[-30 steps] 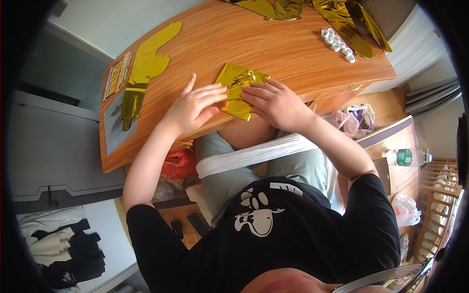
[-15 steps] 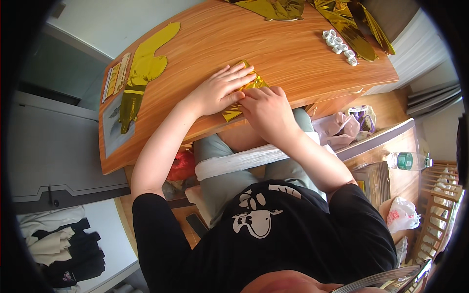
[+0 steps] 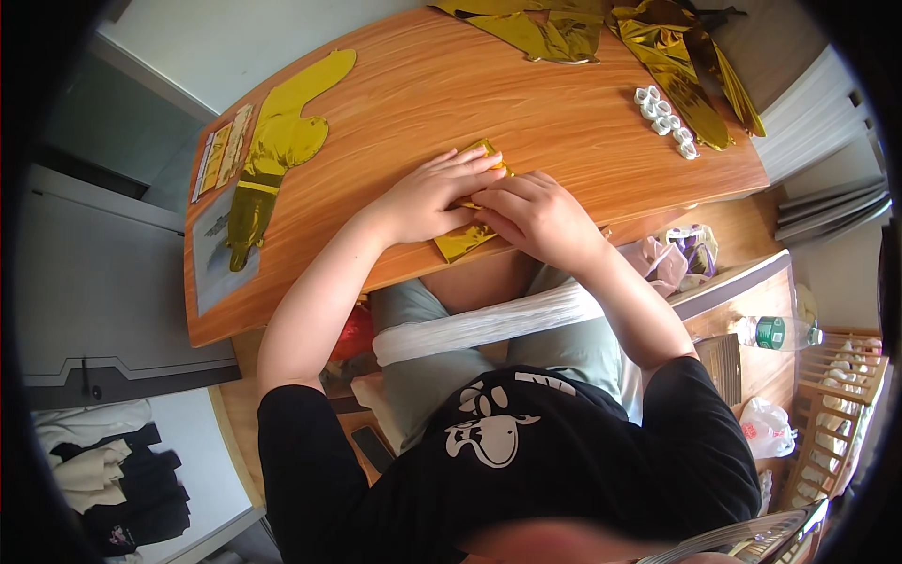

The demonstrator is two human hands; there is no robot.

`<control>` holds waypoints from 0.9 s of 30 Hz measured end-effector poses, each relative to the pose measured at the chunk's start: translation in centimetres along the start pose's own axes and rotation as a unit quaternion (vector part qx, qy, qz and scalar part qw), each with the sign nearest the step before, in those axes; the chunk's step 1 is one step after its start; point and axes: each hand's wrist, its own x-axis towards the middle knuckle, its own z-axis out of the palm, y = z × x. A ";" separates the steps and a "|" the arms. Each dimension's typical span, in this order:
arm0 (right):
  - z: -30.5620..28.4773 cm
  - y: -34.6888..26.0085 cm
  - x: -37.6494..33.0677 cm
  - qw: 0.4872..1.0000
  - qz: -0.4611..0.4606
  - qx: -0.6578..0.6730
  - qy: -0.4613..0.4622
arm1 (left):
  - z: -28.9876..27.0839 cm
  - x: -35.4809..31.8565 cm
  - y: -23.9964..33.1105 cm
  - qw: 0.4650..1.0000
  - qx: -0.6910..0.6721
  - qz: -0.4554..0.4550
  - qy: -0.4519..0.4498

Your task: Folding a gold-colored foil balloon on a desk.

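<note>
both hands flat on a folded gold foil piece

the wooden table (image 3: 413, 103) fills most of my view, its near edge running just in front of my lap. on its left part lies a flat gold foil balloon (image 3: 272, 155) beside a strip of cards (image 3: 221, 150), well apart from my hands. more crumpled gold foil (image 3: 601, 28) is heaped along the far edge, and a short row of small white rolls (image 3: 665, 120) sits to the right of centre.

my left hand (image 3: 427, 193) lies palm down, fingers stretched and close together, pressing on the folded gold foil piece (image 3: 465, 240) near the table's front edge. my right hand (image 3: 536, 216) is just beside it, fingers curled low over the same piece, touching the left fingertips. neither hand is closed around it; both press it to the wood. only a corner near the front edge and a sliver by my left fingertips show.

bare wood spreads between my hands and the far foil, and to the left up to the balloon.
</note>
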 end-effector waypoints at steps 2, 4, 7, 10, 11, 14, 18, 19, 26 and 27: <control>0.1 -0.1 -0.1 1.000 0.007 0.006 0.009 | 0.3 -0.2 0.1 1.000 0.007 -0.004 0.005; 0.3 0.2 -0.6 1.000 0.023 0.001 -0.003 | 0.5 0.0 0.3 1.000 -0.004 0.000 0.011; 0.1 -0.3 0.0 0.999 0.052 -0.009 -0.004 | 0.2 0.0 0.5 1.000 -0.012 -0.004 0.011; -0.2 -0.1 0.2 0.998 0.062 -0.003 -0.021 | 0.3 0.2 0.7 0.999 -0.017 -0.022 0.020; -0.5 -0.3 0.5 0.998 0.060 -0.003 -0.022 | 0.2 0.2 0.7 0.999 -0.018 -0.023 0.022; -1.3 -1.4 0.7 0.989 0.133 0.055 0.030 | 0.1 0.0 0.6 0.998 -0.036 -0.040 0.018; -0.6 -1.5 -0.2 0.951 0.301 -0.049 0.046 | 0.1 -0.1 0.0 0.996 -0.075 -0.020 0.052; -0.3 -1.5 -0.3 0.942 0.333 -0.044 0.023 | 0.1 -0.1 0.0 0.991 -0.116 -0.030 0.059; 0.2 -1.2 1.2 0.931 0.365 -0.027 -0.009 | 0.1 -0.3 -0.9 0.932 -0.326 -0.098 0.122; 0.5 -0.8 1.1 0.936 0.351 -0.027 -0.004 | 0.0 -0.4 -1.0 0.911 -0.375 -0.139 0.094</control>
